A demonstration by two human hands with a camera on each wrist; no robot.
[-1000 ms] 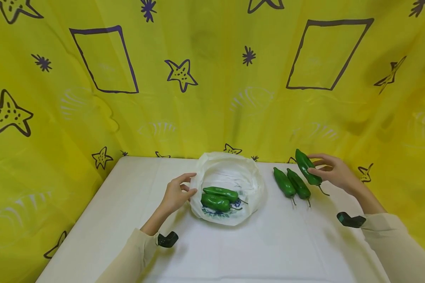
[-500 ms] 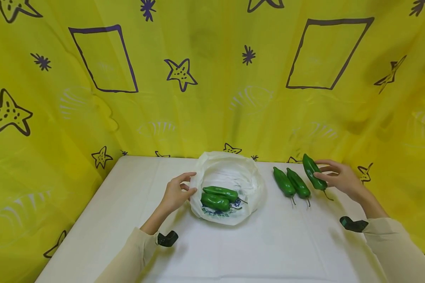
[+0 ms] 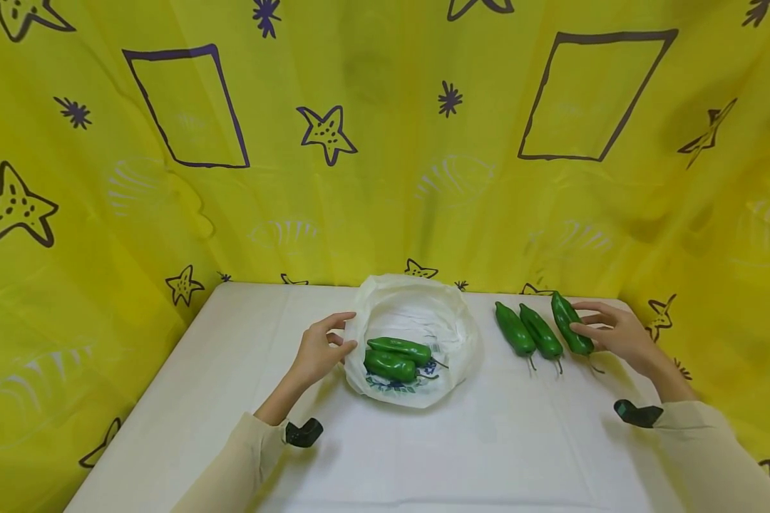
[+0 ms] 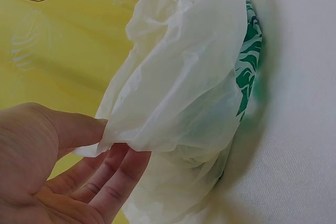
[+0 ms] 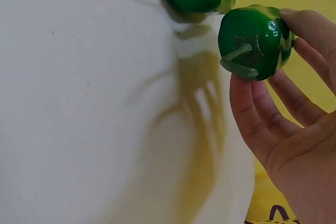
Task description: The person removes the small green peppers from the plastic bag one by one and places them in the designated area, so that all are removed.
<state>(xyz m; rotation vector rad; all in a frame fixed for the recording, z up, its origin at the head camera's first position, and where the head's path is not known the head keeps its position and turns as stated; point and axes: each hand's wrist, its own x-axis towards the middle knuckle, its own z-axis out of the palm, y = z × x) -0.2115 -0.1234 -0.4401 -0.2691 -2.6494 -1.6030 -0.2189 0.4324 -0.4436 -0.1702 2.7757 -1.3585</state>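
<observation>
My left hand (image 3: 319,350) pinches the left rim of a thin whitish plastic bag (image 3: 465,338), whose mouth is spread wide. Thumb and fingers show on either side of the film (image 4: 173,87) in the left wrist view. Inside the bag two green peppers (image 3: 399,349) lie one behind the other, stems to the right. On the right, my right hand (image 3: 622,331) holds another green pepper (image 3: 566,319) between thumb and fingertips, stem toward me. Just left of it two more green peppers (image 3: 515,331) lie side by side on the table.
A white cloth covers the table (image 3: 423,463). Behind it and along the sides hangs a yellow curtain (image 3: 385,199) with dark starfish drawings. The curtain meets the table's back edge right behind the bag and peppers.
My right hand has moved right and down with the pepper, bringing it beside the two table peppers. My left hand keeps its pinch on the bag rim without visible movement.
</observation>
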